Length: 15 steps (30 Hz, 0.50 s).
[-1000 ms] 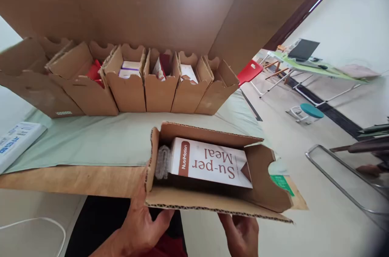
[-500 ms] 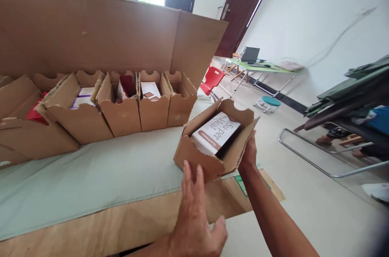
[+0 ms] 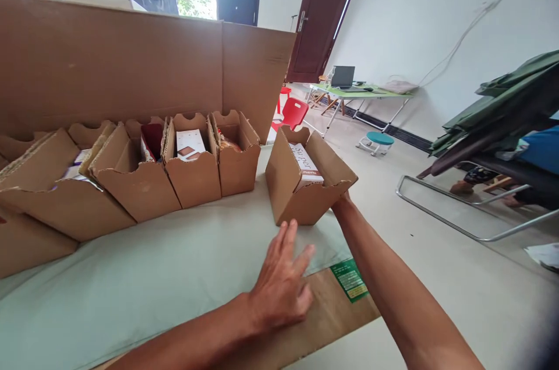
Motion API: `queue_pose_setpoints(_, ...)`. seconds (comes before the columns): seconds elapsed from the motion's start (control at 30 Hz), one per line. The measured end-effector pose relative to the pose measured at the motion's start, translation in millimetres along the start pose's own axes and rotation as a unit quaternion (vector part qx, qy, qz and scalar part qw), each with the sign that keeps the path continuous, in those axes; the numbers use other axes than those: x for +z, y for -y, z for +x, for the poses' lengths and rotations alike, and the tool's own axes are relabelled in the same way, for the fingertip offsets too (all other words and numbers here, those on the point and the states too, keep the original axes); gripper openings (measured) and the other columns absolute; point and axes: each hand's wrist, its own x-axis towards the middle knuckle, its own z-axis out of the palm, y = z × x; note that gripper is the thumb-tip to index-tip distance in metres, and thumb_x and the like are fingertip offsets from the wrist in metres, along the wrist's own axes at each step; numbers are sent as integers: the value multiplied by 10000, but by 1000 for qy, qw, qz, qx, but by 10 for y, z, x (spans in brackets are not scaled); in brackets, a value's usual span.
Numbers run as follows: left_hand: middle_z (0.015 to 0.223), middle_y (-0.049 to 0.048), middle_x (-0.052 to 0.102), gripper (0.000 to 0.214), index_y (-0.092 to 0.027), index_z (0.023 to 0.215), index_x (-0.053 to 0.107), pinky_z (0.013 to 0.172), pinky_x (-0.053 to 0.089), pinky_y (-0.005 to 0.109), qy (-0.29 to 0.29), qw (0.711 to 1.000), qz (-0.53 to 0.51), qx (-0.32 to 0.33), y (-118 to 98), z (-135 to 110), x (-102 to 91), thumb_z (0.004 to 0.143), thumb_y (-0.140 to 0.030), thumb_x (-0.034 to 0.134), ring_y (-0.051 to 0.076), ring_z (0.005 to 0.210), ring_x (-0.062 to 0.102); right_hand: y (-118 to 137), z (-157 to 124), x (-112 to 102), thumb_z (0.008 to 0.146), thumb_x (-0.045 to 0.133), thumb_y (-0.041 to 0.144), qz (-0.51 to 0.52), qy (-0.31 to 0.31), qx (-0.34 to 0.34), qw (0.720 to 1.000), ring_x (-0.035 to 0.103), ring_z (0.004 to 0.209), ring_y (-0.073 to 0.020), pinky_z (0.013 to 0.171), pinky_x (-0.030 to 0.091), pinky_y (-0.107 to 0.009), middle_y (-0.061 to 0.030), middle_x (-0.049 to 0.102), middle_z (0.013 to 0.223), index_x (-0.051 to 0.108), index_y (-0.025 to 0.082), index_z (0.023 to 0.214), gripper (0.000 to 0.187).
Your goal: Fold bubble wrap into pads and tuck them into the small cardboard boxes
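A cardboard bin (image 3: 301, 204) with notched rims leans slightly at the right end of a row of similar bins. Inside it stands a white box printed "Su-per" (image 3: 305, 166), against its left wall. My right hand (image 3: 343, 202) grips the bin at its right side; the fingers are mostly hidden behind the cardboard. My left hand (image 3: 283, 277) is open, fingers stretched toward the bin's lower front edge; whether the fingertips touch it I cannot tell. Left of it, the nearest bin in the row (image 3: 238, 171) has a packet inside, and another bin (image 3: 192, 183) holds a white patterned box.
A pale green cloth (image 3: 174, 259) covers the surface, with a brown board (image 3: 327, 323) along its front edge. Tall cardboard (image 3: 131, 67) stands behind the row. Farther right are a red chair (image 3: 293, 113), a teal stool (image 3: 379, 138) and a metal-framed folding bed (image 3: 437, 218).
The bin has moved away from me to the end of the row and is more upright, carried by my right hand. A packet now shows in the neighbouring bin. My view has swung right.
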Motion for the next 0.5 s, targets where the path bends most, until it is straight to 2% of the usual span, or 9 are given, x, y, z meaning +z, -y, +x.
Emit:
queue_pose_setpoints(0.07, 1725, 149, 36, 715, -186, 1397, 543, 1211, 296, 641, -11, 999, 48, -13, 160, -248, -123, 699, -43, 598, 404, 1574, 99, -161, -305, -178, 895, 234, 860, 35, 6, 15, 999, 611, 1290, -305, 996, 558, -468, -73, 678, 1348, 612, 267, 1309, 816)
queue_pose_setpoints(0.13, 1710, 172, 130, 671, -175, 1374, 577, 1205, 314, 633, -15, 994, 95, -46, 328, -436, -250, 717, -39, 588, 397, 1571, 132, -300, -601, -309, 860, 474, 815, 67, 40, 33, 996, 558, 1349, -303, 1033, 540, -459, -46, 629, 1423, 583, 315, 1330, 695)
queue_pose_setpoints(0.23, 1649, 221, 303, 585, -144, 1377, 600, 1183, 341, 646, 16, 984, 149, -92, 521, -536, -380, 793, -124, 617, 421, 1547, 212, -401, -828, -357, 733, 791, 655, 55, 106, 53, 991, 537, 1360, -319, 1073, 507, -458, -64, 590, 1467, 537, 309, 1377, 773)
queue_pose_setpoints(0.3, 1602, 236, 391, 543, -136, 1394, 596, 1185, 326, 661, 53, 978, 171, -105, 573, -519, -414, 861, -239, 627, 425, 1517, 297, -404, -796, -319, 666, 873, 589, 35, 139, 66, 987, 554, 1331, -342, 1080, 496, -478, -98, 621, 1426, 558, 260, 1357, 828)
queue_pose_setpoints(0.37, 1581, 232, 427, 545, -147, 1419, 581, 1199, 294, 667, 83, 973, 190, -105, 568, -487, -417, 903, -319, 609, 411, 1495, 353, -387, -661, -273, 644, 894, 565, 28, 162, 72, 984, 569, 1305, -357, 1080, 490, -500, -115, 656, 1375, 599, 225, 1307, 801)
queue_pose_setpoints(0.5, 1601, 214, 404, 573, -171, 1449, 553, 1214, 263, 661, 103, 967, 210, -103, 506, -469, -398, 908, -351, 608, 396, 1506, 338, -386, -292, -164, 628, 897, 524, 37, 160, 46, 985, 592, 1275, -345, 1073, 494, -501, -103, 686, 1327, 636, 227, 1235, 724)
